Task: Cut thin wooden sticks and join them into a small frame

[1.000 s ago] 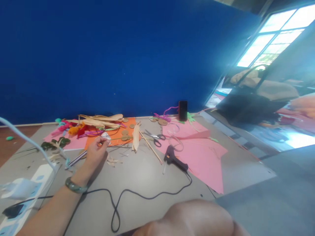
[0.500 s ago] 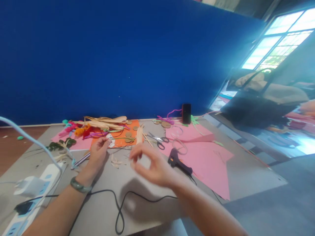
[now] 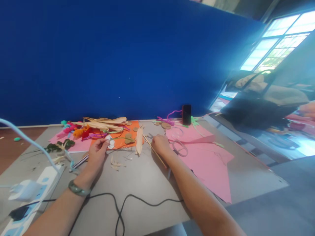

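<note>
My left hand (image 3: pixel 97 151), with a bracelet on the wrist, is closed in a pinch on a thin green stem (image 3: pixel 119 138). The stem points right over an orange sheet (image 3: pixel 118 133) and small brown discs (image 3: pixel 128 138). On the table's right half, my right hand (image 3: pixel 160 144) is closed over the scissors, its fingers partly hidden. The scissor blades (image 3: pixel 150 134) show past the fingertips, and the handles are covered. A thin wooden stick (image 3: pixel 155 151) lies beside this hand, and a pale dried husk piece (image 3: pixel 139 141) is left of it.
Pink sheets (image 3: pixel 204 164) cover the right side, with a clear tape ring (image 3: pixel 180 148) on them. A phone (image 3: pixel 186 114) leans at the blue partition (image 3: pixel 137 59). A black cable (image 3: pixel 147 204) crosses the front. At left are a power strip (image 3: pixel 48 175) and husk strips (image 3: pixel 104 123).
My right hand has moved forward and right from above the table onto the scissors and closed. My right arm now covers most of the glue gun. The left hand keeps its pinch, almost unmoved.
</note>
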`<state>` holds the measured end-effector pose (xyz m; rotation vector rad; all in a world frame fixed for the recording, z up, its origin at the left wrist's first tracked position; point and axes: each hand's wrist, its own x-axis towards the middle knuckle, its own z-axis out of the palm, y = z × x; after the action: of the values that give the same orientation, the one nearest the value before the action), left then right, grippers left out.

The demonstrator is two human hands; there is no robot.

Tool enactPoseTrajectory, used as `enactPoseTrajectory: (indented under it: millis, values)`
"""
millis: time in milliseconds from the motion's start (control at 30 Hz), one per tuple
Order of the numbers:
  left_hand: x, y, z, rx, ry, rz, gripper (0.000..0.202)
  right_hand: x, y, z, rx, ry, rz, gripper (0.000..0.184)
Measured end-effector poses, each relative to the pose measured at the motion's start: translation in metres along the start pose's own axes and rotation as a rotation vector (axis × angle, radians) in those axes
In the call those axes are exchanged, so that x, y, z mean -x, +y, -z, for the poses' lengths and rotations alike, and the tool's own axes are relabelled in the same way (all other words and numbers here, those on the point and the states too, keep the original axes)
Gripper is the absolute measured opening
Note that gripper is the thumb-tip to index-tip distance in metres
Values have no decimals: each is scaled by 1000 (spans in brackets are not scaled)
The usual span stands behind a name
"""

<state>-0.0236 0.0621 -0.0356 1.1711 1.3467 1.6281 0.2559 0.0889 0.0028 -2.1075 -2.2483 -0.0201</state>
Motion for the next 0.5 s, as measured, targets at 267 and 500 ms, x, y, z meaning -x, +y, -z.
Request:
enactPoseTrajectory:
  millis: [267,500]
  values:
    - [0,-1,3,-51,-13,3,25,6,6,10,-151,54,-74,23]
    - [2,5,1,-82,-13,101,34,11,3,12,-327,126,-140,18]
